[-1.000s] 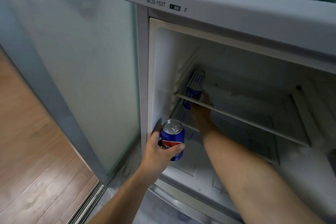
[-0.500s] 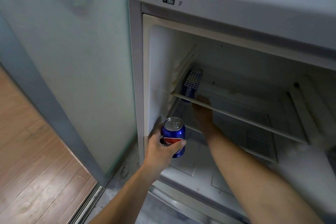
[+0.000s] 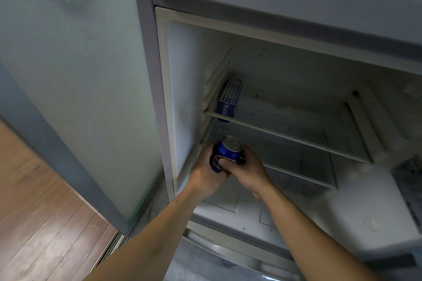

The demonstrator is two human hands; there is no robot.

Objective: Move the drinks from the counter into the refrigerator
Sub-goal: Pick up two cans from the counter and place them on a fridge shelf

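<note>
The open refrigerator [image 3: 285,29] fills the view, with a clear shelf [image 3: 285,131] across its upper compartment. One blue Pepsi can [image 3: 229,100] stands at the back left of that shelf, against the side wall. A second blue Pepsi can [image 3: 227,151] is at the compartment's front left, below the shelf, tilted with its silver top facing me. My left hand [image 3: 205,180] wraps it from the left and below. My right hand [image 3: 246,173] grips it from the right, thumb across its label.
A frosted glass panel [image 3: 80,75] with a grey frame stands left of the refrigerator, above a wooden floor [image 3: 45,223]. A lower shelf [image 3: 301,169] sits under the clear one. A door bin [image 3: 411,180] shows at the right edge.
My right hand has let go of the can on the shelf, pulled back out and closed on the can in my left hand. That can has moved inward to the compartment's opening.
</note>
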